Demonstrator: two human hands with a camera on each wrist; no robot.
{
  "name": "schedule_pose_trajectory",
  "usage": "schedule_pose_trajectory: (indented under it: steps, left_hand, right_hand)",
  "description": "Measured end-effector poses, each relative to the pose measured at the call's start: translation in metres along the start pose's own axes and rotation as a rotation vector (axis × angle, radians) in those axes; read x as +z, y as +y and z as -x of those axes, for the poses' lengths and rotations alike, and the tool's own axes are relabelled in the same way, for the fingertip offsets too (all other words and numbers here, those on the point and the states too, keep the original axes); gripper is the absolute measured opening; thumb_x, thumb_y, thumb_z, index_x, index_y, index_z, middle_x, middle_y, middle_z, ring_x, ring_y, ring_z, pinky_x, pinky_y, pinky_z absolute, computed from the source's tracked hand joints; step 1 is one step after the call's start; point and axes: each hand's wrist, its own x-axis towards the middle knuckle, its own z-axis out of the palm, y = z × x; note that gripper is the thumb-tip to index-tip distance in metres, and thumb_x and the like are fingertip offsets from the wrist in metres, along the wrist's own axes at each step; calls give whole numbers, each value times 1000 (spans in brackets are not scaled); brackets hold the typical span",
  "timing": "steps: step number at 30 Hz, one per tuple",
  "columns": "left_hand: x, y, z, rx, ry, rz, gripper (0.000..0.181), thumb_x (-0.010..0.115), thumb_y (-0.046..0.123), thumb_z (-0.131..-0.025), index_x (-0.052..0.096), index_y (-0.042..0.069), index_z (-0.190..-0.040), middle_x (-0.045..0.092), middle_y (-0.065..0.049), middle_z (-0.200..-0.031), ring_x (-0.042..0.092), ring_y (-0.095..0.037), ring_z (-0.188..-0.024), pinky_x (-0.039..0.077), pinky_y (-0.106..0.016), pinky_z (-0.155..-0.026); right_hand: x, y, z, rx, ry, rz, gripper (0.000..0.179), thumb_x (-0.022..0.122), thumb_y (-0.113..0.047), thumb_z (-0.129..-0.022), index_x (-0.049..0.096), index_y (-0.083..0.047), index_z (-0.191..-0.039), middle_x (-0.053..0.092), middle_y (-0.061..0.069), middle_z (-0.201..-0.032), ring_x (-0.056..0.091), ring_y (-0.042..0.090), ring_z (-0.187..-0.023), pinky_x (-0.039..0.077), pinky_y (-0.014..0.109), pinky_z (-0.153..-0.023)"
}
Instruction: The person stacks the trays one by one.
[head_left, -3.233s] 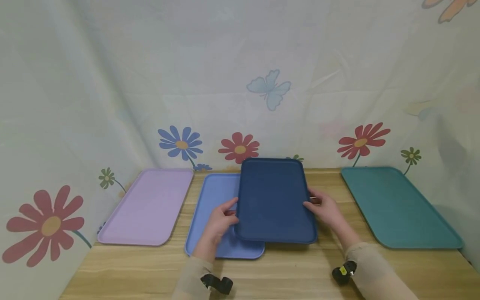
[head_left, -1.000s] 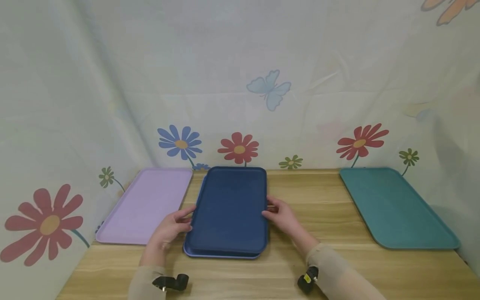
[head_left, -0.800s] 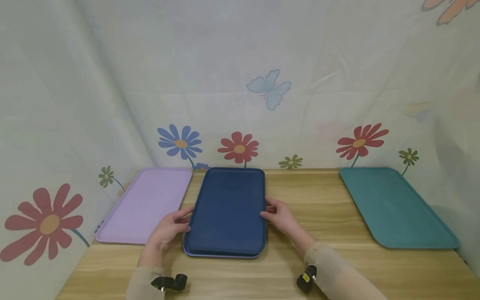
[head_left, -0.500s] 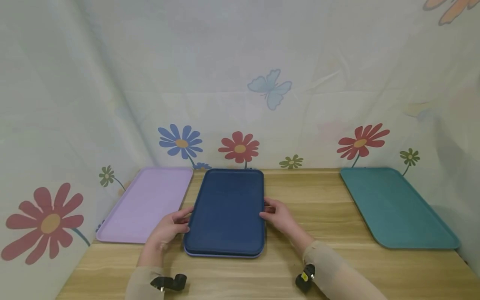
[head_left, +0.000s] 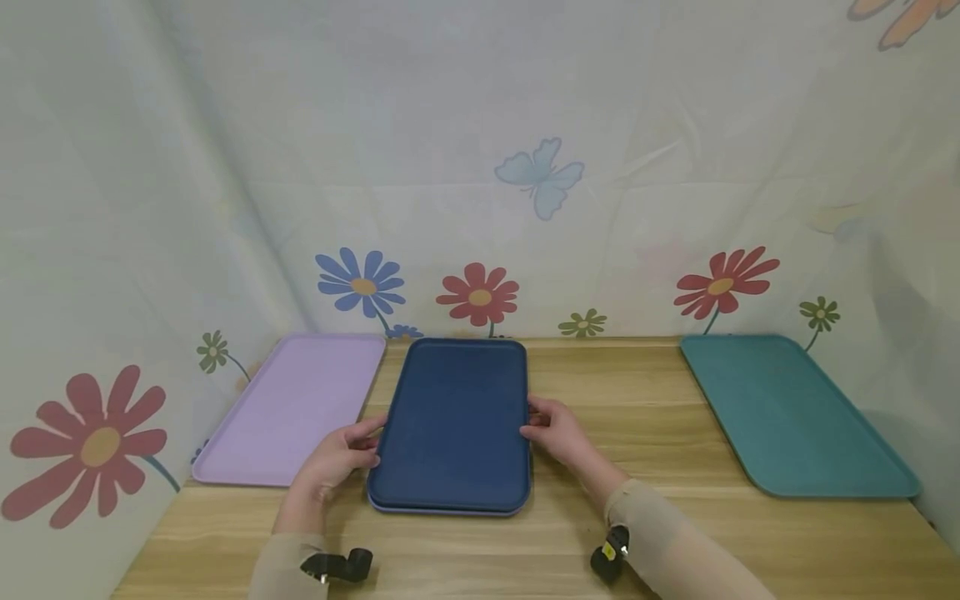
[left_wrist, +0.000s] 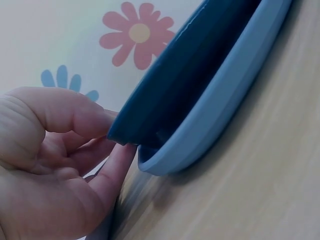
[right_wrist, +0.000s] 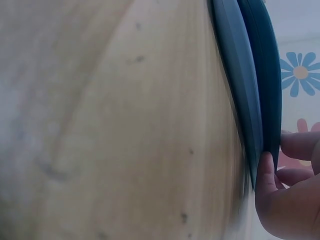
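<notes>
A dark navy tray [head_left: 453,425] lies over a lighter blue tray [head_left: 442,512], whose rim alone peeks out at the front edge. My left hand [head_left: 335,454] pinches the navy tray's left rim between thumb and fingers. On the opposite side, my right hand [head_left: 558,429] pinches the right rim the same way. The left wrist view shows the navy tray [left_wrist: 165,85] a little above the light blue rim [left_wrist: 215,110], a dark gap between them. In the right wrist view the navy rim [right_wrist: 267,75] sits against the blue one [right_wrist: 240,65], fingers at its edge.
A lilac tray [head_left: 296,408] lies on the wooden table [head_left: 615,375] at left, close to the left hand. A teal tray [head_left: 795,417] lies at far right. Behind stands a pale curtain [head_left: 450,167] printed with flowers and a butterfly.
Both hands have carried the navy tray leftward from partly beside the light blue tray to over it. In the last second it has lowered slightly and lined up with the tray beneath.
</notes>
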Motion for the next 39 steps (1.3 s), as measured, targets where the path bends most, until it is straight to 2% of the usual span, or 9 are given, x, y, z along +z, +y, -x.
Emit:
schedule_pose_trajectory:
  steps: [4,13,20,29,34,39]
  left_hand:
    - [-1,0,1,-3,-2,-16,70,66,-14,-76,44,-10,-142,44,-29,-144,52,-35,-118,52,-23,-79]
    - [-2,2,2,4,6,-101,69,67,-12,-75,46,-10,-140,48,-31,-140,54,-39,-118,52,-24,-78]
    - [-2,3,2,19,8,-130,66,68,-12,-76,47,-12,-139,49,-31,-139,55,-39,-115,52,-23,-78]
    - [-1,4,2,35,28,-261,62,69,-12,-77,51,-13,-135,54,-31,-133,59,-35,-107,52,-26,-80]
    - [1,6,3,23,37,-270,61,69,-12,-76,52,-12,-135,58,-30,-128,59,-35,-105,52,-29,-82]
    - [1,7,4,24,33,-257,60,70,-12,-78,52,-13,-135,57,-31,-129,59,-37,-107,51,-26,-82]
  right_hand:
    - [0,-6,2,-9,-10,-4,53,68,16,-81,46,24,-129,60,32,-111,62,38,-93,52,30,-77]
    - [1,-1,-1,-11,-21,10,55,70,15,-80,48,23,-130,59,30,-110,60,31,-88,52,26,-73]
    - [2,2,-3,-11,-26,17,54,69,15,-80,48,23,-129,62,29,-107,59,29,-86,50,23,-71]
    - [3,7,-5,13,-18,38,54,70,15,-80,50,20,-130,62,26,-107,59,25,-86,51,26,-73]
    - [3,8,-6,25,-20,41,53,69,14,-82,50,19,-131,63,25,-109,59,24,-87,51,28,-75]
    - [3,8,-4,31,-22,33,53,69,14,-82,50,19,-132,63,25,-110,60,27,-90,53,32,-79]
